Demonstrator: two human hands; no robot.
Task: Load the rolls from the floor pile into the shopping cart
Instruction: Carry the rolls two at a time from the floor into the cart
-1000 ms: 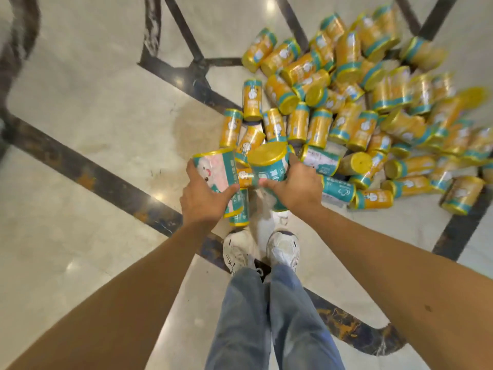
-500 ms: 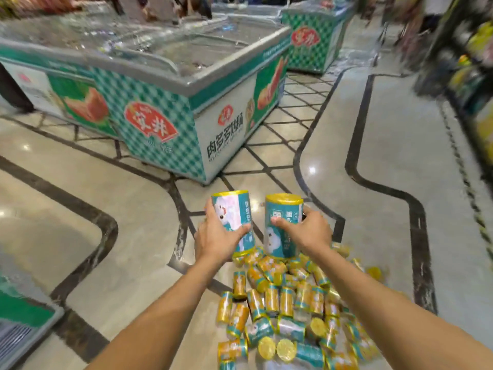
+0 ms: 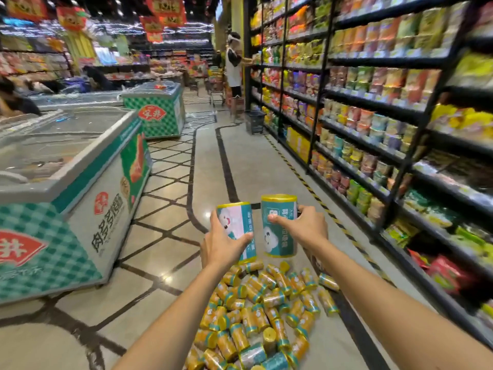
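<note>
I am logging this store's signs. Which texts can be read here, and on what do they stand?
"肉多多烤肠": freezer side.
"井": red badge on that freezer.
Held rolls, hanging banners, shelf tags: too blurred to read.

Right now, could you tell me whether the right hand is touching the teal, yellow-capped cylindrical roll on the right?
Touching. The head view shows the right hand gripping the teal, yellow-capped roll, thumb across its front.

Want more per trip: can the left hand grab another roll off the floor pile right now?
Probably not. The left hand grips a teal, yellow-rimmed cylindrical roll, held well above the floor pile of yellow-and-teal rolls; it is full, and the pile lies too far below.
</note>
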